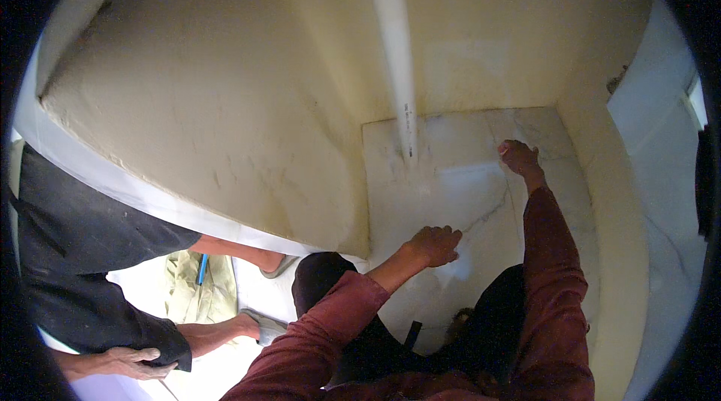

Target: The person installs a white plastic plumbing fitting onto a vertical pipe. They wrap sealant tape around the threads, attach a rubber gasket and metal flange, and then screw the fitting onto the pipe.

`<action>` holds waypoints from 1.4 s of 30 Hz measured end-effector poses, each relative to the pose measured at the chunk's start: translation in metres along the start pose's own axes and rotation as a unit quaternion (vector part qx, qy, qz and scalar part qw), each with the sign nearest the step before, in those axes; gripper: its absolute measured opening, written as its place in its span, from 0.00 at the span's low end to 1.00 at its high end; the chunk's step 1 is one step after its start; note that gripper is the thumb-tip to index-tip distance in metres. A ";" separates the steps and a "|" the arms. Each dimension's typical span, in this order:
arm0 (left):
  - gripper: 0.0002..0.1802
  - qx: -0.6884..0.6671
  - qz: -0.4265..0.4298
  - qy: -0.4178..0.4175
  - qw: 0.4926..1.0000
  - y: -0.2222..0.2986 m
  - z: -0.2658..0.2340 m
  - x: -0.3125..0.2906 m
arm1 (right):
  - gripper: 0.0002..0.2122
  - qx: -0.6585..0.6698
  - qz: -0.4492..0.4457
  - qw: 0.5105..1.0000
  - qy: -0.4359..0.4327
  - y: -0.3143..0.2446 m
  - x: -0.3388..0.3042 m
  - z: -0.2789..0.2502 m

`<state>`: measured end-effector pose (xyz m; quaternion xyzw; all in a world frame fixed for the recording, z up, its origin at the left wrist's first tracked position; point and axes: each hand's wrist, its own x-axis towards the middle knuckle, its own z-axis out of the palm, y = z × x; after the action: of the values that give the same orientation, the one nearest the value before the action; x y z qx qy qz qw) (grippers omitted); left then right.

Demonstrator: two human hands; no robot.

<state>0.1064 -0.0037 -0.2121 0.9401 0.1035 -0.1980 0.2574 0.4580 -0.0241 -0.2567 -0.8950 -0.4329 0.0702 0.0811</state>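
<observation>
My right hand (pixel 520 157) reaches forward to the far right of the marbled tile floor (pixel 481 198). Its fingers are closed, and a small pinkish-white bit shows at their edge, too small to name. Nearer to me, my left hand (pixel 435 245) hovers over or rests on the tiles with its fingers curled in; whether anything is inside cannot be seen. Ahead of both hands, a white plastic pipe (pixel 394 40) comes down along the back wall to the floor.
Cream plastered walls (pixel 248 93) enclose this narrow nook. Beyond the left wall's pale edge sits another person in dark trousers (pixel 82 251), one hand (pixel 139 363) on a leg. A yellowish sack (pixel 218 292) with a blue-handled tool (pixel 202 269) lies there. A black object (pixel 412 335) stands between my legs.
</observation>
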 end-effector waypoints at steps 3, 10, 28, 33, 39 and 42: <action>0.28 0.021 -0.042 -0.041 0.998 -0.008 0.002 -0.004 | 0.11 -0.014 -0.101 0.994 -0.041 0.022 0.022 0.029; 0.23 0.001 -0.064 0.018 0.998 -0.016 0.004 -0.001 | 0.12 0.088 -0.228 0.968 0.052 0.012 0.101 0.077; 0.27 0.037 -0.063 0.006 0.997 -0.015 0.009 -0.008 | 0.08 0.017 -0.167 0.983 -0.071 0.032 0.055 0.046; 0.27 0.048 -0.052 0.004 0.998 -0.009 0.013 -0.007 | 0.08 0.056 -0.078 0.988 -0.122 0.041 0.050 0.020; 0.27 0.040 -0.041 -0.001 0.998 -0.006 0.010 -0.010 | 0.08 0.150 -0.012 0.981 -0.125 0.057 0.047 0.024; 0.27 0.035 -0.054 -0.004 0.998 -0.010 0.009 -0.012 | 0.09 0.112 -0.003 0.984 -0.141 0.042 0.052 0.029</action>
<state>0.0896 -0.0011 -0.2185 0.9409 0.1456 -0.2188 0.2135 0.5165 -0.0067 -0.2963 -0.8602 -0.4320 0.2437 0.1189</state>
